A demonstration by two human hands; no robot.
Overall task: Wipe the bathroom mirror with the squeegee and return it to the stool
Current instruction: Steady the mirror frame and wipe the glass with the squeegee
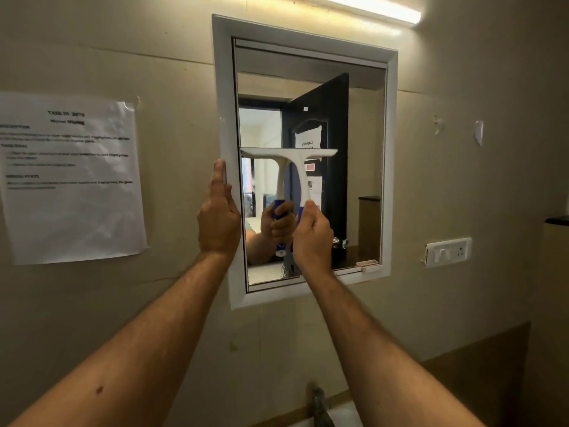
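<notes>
Partly hidden, the squeegee (291, 167) shows its white head and neck clearly, but most of its blue grip is buried inside the right hand (312, 234), whose fingers are curled round it; more of the blue shows only in the reflection just left of that hand. The white blade bar lies level across the glass above both hands, its rubber edge against the mirror (354, 180) as far as can be told. The left hand (219, 217) is flat, fingers straight and together, pressed along the left side of the white mirror frame (389, 149), just beside the right hand and a little higher at the fingertips.

Left of the left hand, a printed sheet (72, 177) is taped to the wall; its heading mentions mirror wiping, but the smaller lines are too blurred to read and its left edge is cut off. Right of the right hand, a white switch plate (448, 251) sits on the wall. Above the hands, a tube light (369, 9) is cropped by the top edge. Below the forearms, a tap (320, 405) is only partly in view at the bottom edge. The stool is out of view. A small pinkish tray (368, 262) sits on the frame's lower ledge, right of the right hand; its contents cannot be made out.
</notes>
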